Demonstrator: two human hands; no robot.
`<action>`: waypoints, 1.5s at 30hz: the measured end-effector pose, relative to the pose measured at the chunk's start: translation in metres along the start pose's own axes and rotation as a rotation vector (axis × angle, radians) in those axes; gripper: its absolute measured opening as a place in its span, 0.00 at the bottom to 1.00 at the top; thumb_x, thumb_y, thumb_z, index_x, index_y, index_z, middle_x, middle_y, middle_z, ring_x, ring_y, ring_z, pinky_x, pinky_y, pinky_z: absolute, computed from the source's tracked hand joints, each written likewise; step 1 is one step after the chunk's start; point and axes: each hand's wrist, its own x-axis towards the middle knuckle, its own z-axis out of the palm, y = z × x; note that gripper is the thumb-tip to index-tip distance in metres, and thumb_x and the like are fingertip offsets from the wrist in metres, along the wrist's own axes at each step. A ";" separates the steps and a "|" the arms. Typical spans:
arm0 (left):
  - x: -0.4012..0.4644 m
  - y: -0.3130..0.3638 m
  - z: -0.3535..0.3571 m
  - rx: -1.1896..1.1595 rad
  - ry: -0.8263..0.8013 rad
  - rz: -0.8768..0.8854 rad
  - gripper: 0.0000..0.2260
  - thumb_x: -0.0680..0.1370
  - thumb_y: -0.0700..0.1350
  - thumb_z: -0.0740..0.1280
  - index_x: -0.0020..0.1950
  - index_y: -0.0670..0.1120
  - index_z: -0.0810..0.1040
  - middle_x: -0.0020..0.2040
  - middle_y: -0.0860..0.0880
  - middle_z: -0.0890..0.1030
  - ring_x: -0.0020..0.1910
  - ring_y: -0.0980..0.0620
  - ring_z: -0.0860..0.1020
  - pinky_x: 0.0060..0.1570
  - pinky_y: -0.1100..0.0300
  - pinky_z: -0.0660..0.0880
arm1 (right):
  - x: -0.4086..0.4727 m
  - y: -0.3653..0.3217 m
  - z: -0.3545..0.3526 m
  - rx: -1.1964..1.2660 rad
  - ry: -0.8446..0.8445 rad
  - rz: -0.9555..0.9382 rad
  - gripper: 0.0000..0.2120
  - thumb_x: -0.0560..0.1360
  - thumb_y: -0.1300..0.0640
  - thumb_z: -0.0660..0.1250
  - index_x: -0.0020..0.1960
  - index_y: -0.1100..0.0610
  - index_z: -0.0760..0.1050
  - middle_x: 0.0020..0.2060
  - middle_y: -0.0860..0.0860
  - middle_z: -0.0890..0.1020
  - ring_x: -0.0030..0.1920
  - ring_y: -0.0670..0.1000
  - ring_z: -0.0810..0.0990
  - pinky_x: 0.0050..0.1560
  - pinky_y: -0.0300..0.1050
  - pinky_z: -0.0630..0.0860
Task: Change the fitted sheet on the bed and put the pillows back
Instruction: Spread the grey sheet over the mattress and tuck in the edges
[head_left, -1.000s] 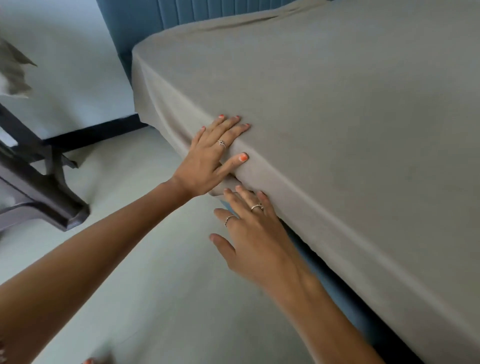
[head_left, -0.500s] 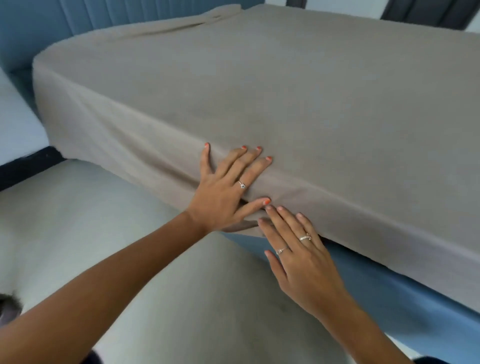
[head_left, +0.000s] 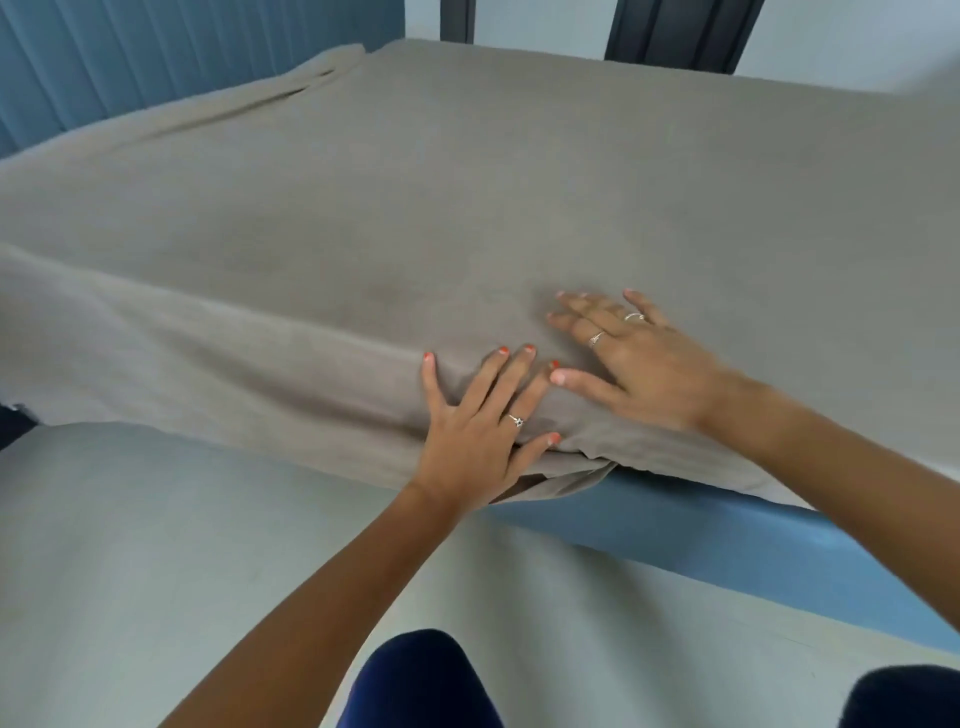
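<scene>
Head view: the taupe fabric fitted sheet (head_left: 467, 197) covers the mattress, its hem hanging loose over the near edge above the blue padded bed frame (head_left: 727, 540). The left hand (head_left: 478, 431) lies flat, fingers spread, on that draped side; the right hand (head_left: 634, 358) presses flat on top — neither grips. Pale floor (head_left: 156, 545) lies open alongside.

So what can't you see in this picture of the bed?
Head view:
- Pillows: none in frame, so where they are can't be told.
- The mattress under the beige sheet: fully covered.
- The sheet's hem beneath the left hand: hidden by the palm and bunched folds.
- The right hand: fingertips blurred.
- The bed's right side: cut off by the edge.
</scene>
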 end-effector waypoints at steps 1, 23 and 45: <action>0.001 -0.005 -0.001 0.009 0.004 0.022 0.26 0.80 0.62 0.54 0.75 0.51 0.65 0.74 0.50 0.68 0.71 0.51 0.66 0.65 0.27 0.54 | 0.003 0.001 0.001 0.001 -0.040 -0.014 0.42 0.72 0.28 0.35 0.78 0.50 0.50 0.78 0.48 0.50 0.77 0.48 0.49 0.74 0.51 0.39; 0.048 -0.022 -0.024 0.178 0.092 0.260 0.19 0.81 0.56 0.58 0.56 0.44 0.79 0.48 0.48 0.81 0.39 0.49 0.73 0.49 0.45 0.68 | 0.007 -0.006 0.046 0.118 0.218 -0.057 0.35 0.73 0.36 0.53 0.73 0.56 0.67 0.72 0.55 0.68 0.71 0.54 0.68 0.68 0.62 0.65; 0.018 -0.054 0.019 -0.095 0.132 0.153 0.18 0.82 0.59 0.54 0.71 0.58 0.68 0.71 0.53 0.71 0.69 0.54 0.69 0.62 0.47 0.61 | -0.037 -0.179 0.081 0.989 0.785 0.558 0.30 0.72 0.45 0.66 0.72 0.46 0.63 0.73 0.49 0.66 0.72 0.48 0.65 0.69 0.39 0.63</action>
